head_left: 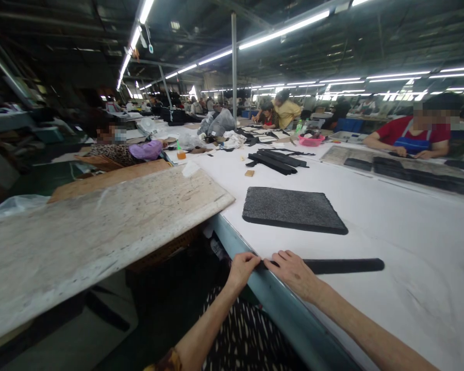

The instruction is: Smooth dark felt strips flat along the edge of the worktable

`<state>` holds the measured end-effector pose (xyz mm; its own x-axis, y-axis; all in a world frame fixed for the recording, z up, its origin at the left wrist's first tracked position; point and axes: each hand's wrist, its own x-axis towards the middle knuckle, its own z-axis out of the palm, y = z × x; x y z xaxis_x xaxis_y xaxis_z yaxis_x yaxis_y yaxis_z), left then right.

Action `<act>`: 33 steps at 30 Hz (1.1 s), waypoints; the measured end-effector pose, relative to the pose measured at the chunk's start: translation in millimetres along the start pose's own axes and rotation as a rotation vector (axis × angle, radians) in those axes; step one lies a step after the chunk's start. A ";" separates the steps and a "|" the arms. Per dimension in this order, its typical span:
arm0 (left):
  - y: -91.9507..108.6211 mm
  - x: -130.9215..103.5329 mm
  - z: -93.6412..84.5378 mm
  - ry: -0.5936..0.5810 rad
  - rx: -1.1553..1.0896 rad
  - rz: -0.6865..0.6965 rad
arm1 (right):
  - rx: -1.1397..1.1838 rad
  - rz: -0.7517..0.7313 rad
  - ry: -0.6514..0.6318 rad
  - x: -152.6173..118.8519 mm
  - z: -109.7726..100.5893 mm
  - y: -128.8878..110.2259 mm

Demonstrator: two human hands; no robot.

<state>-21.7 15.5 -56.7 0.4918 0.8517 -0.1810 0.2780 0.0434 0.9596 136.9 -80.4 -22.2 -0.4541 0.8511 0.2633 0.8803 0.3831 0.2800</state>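
Note:
A long black fabric strip [344, 266] lies across the white table near its front edge. My left hand [243, 269] pinches the strip's left end right at that edge. Close beside it, my right hand [292, 270] rests over the strip, thumb and fingers closed on it near the same end. The part of the strip under my right hand is hidden. Just beyond the strip lies a flat stack of dark grey fabric pieces [294, 208], roughly rectangular, with black sides; neither hand touches it.
A worn pale board [100, 216] adjoins the table on the left. Farther back are bundled black strips [274, 161], a small tan block [249, 173] and a pink basket [311, 140]. A co-worker in a blue apron [413, 141] works at the right; other people work behind.

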 end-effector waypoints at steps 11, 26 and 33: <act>-23.5 5.8 -8.1 -0.001 -0.129 -0.077 | 0.039 -0.055 0.096 -36.6 12.1 24.7; -87.7 -5.8 -54.4 0.163 -0.077 -0.218 | 0.060 -0.065 0.097 -84.6 4.8 35.2; -122.7 -11.5 -67.4 0.240 0.017 -0.306 | -0.051 -0.165 0.030 -53.7 3.9 12.1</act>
<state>-117.1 35.5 -157.9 0.1780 0.8986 -0.4010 0.3963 0.3075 0.8651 172.5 -120.1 -36.6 -0.5969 0.7664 0.2373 0.7854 0.4977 0.3680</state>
